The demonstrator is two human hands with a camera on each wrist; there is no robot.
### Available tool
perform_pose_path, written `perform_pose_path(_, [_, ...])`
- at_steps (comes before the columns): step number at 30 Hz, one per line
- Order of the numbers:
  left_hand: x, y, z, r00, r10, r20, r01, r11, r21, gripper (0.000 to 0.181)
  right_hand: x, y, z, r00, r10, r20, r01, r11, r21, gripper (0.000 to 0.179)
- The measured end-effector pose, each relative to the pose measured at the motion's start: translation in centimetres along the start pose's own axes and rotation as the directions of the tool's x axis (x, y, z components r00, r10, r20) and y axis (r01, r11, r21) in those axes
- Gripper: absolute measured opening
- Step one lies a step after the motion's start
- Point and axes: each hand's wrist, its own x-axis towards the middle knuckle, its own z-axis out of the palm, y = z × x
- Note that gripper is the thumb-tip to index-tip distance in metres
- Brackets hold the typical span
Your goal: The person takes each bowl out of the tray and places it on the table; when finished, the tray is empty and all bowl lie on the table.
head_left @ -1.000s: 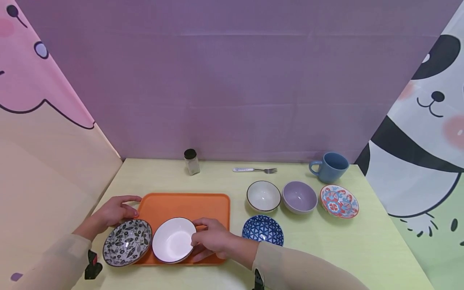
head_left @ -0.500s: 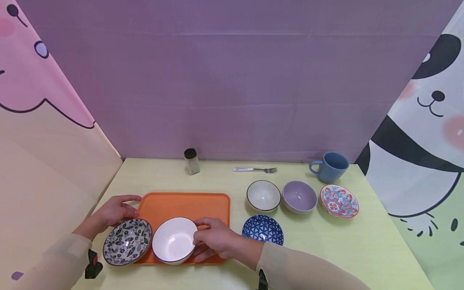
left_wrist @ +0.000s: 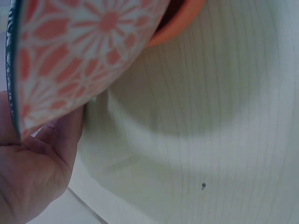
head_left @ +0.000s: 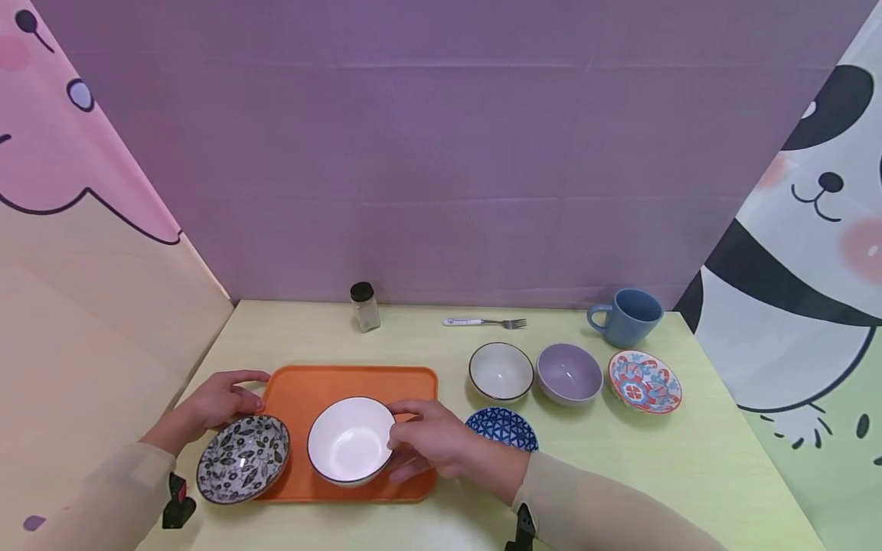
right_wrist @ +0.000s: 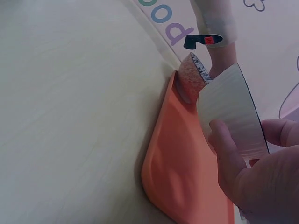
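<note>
Right hand [head_left: 437, 442] pinches white bowl [head_left: 347, 440] at right rim, fingers [right_wrist: 225, 151] outside, likely steadying it above orange tray [head_left: 344, 376]. Left hand [head_left: 219, 402] grips floral bowl [head_left: 243, 459] by far rim, over tray's near left corner, apparently keeping bowls apart.

Along the back of your table [head_left: 620, 467] stand a jar [head_left: 365, 310], left, and a mug [head_left: 630, 320], right, a fork [head_left: 475, 322] lying between them. In front of the mug you have a patterned dish [head_left: 645, 383], then, leftward, a purple bowl [head_left: 570, 375] and a pale bowl [head_left: 501, 373]; a blue bowl [head_left: 503, 427] sits nearer you.
</note>
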Motion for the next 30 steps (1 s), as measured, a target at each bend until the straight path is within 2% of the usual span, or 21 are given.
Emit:
perform_pose_path(6, [0.0,0.1,-0.1,1.000,-0.002,0.003,0.002,1.000,-0.006,0.057,-1.0,-0.9,-1.0,1.000,-0.010,-0.002,0.010,1.000,0.017,0.063])
perform_pose_path(19, [0.1,0.0,0.0,1.000,-0.007,-0.007,0.007,1.000,0.005,0.057,-3.8,-1.9,-3.9,0.999,-0.036,0.029,0.036,0.999,-0.029,0.063])
perform_pose_path(24, [0.1,0.1,0.0,1.000,-0.005,-0.006,0.005,1.000,-0.002,0.057,-5.2,-2.4,-5.7,0.999,-0.044,0.032,0.045,0.999,-0.029,0.066])
perform_pose_path(30, [0.0,0.1,0.0,1.000,-0.003,-0.008,0.003,1.000,0.007,0.057,-6.8,-2.6,-8.5,0.999,-0.051,-0.002,0.051,0.998,-0.035,0.069])
